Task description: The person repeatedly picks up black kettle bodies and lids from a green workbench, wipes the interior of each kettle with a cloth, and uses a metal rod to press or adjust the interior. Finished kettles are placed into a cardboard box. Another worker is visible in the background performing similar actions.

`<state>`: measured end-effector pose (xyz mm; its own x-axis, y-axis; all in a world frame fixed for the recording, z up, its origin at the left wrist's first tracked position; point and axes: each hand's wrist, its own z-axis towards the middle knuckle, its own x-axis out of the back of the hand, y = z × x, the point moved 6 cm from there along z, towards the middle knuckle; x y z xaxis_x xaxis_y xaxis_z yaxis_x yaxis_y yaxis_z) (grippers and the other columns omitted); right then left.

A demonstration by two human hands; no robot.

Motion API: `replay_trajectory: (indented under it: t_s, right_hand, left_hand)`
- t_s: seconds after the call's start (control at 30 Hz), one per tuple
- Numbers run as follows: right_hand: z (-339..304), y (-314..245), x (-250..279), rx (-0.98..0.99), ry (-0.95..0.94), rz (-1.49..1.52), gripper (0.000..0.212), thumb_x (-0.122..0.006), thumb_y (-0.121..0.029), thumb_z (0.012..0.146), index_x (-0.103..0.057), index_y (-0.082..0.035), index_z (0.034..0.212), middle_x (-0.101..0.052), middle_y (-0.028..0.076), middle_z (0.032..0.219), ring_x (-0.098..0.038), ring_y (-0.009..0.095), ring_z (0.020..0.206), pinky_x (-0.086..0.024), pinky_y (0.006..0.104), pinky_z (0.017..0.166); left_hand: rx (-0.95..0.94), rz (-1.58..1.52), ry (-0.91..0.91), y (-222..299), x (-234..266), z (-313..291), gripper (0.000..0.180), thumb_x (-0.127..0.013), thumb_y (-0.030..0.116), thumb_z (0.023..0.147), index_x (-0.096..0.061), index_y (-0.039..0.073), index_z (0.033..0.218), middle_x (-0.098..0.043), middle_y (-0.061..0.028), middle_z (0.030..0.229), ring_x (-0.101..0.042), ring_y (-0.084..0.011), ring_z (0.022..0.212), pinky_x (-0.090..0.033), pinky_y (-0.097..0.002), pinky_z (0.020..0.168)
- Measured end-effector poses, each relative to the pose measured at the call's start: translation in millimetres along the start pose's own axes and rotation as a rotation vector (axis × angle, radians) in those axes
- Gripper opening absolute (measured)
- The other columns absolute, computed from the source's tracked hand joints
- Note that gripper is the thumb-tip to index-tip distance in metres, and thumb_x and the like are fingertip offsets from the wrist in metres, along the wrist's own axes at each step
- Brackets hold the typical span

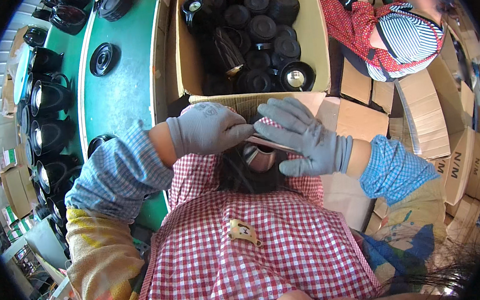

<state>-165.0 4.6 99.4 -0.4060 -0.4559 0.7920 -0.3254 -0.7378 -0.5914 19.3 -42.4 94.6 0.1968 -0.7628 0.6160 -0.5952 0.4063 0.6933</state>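
At frame centre we see the grey-gloved left hand (207, 131) and grey-gloved right hand (305, 137) gripping a glossy black rounded plastic part (253, 168) with a pale shiny opening, below the brown cardboard box (314, 37).

Gloves — grey knit on left hand (207, 131) and right hand (306, 140) | Cuffs — blue-white fine check | Sleeves — yellow with red and blue patches | Apron (259, 244) — red-white gingham, small tan tag at chest
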Motion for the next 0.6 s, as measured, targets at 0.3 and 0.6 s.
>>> replay_trajectory:
  t_s: [0.3, 0.6]
  right_hand:
    - [47, -42, -19, -0.127, -0.122, 0.540, 0.093, -0.035, -0.073, 0.097, -0.020, -0.008, 0.162, -0.020, 0.016, 0.168, -0.027, 0.036, 0.152, -0.012, 0.0557, 0.124]
    - [40, -21, -8, -0.145, 0.140, 1.648, 0.096, -0.023, -0.083, 0.092, -0.006, -0.024, 0.166, -0.020, 0.014, 0.169, -0.036, 0.033, 0.147, -0.030, 0.0540, 0.116]
  left_hand:
    - [-0.112, -0.124, 0.103, -31, -4, 90, 0.037, -0.058, 0.033, 0.092, -0.075, 0.001, 0.098, -0.074, -0.0162, 0.097, -0.070, -0.0333, 0.089, -0.053, -0.0430, 0.084]
    - [-0.721, 0.195, 0.657, 124, -27, -25, 0.023, -0.066, 0.027, 0.085, -0.070, 0.013, 0.104, -0.063, -0.0084, 0.109, -0.063, -0.0260, 0.097, -0.050, -0.0422, 0.083]
